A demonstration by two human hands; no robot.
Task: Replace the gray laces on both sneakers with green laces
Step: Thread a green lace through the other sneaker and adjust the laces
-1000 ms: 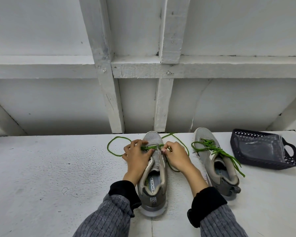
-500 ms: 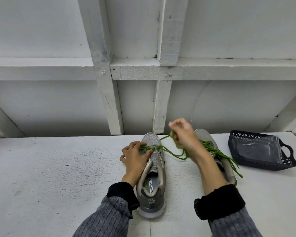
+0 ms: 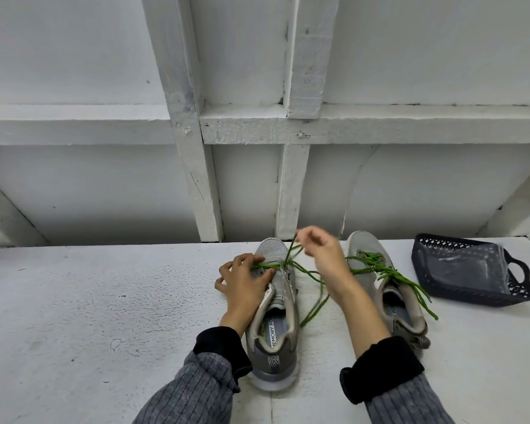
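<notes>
Left hand presses the green lace flat against the near shoe, fingers mostly straight. Right hand raised above the toe, pinching the lace; motion blur, exact grip hard to make out. Second shoe, green-laced, partly hidden behind right forearm. Dark basket at right; contents unclear.
</notes>
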